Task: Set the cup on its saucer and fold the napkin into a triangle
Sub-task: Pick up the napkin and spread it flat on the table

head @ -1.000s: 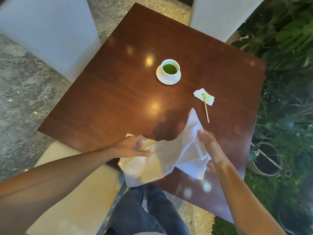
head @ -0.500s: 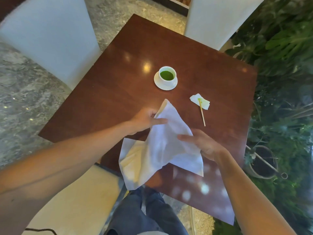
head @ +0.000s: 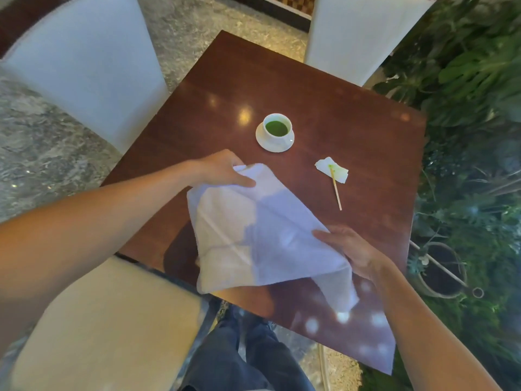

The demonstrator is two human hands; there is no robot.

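Hiding most of its own lower layer, the white napkin (head: 262, 235) is hanging spread between both hands over the near part of the brown counter (head: 352, 131), its near left corner drooping past the counter's front edge. The left hand (head: 222, 170) is gripping the far corner, fingers (head: 242, 182) curling over the cloth with the thumb side tucked out of sight beneath it. The right hand (head: 355, 249) is holding the right corner, thumb lying on top and the other fingers hiding under the fabric; a loose tail of napkin is dangling below this hand. How many layers the cloth is making is hard to tell.

The cup (head: 277, 129), holding green liquid, is sitting on its saucer (head: 275, 143) near the counter's middle, well apart from the napkin. To the right, a small crumpled tissue (head: 332, 170) is lying with a thin wooden stick (head: 336, 190) resting across it, near the right hand's side. Bare counter is showing to the left of the cup and along the far edge. Chair backs (head: 84, 71) are standing at the far corners, partly cut off by the frame, and plants (head: 473, 80) are crowding the right edge.
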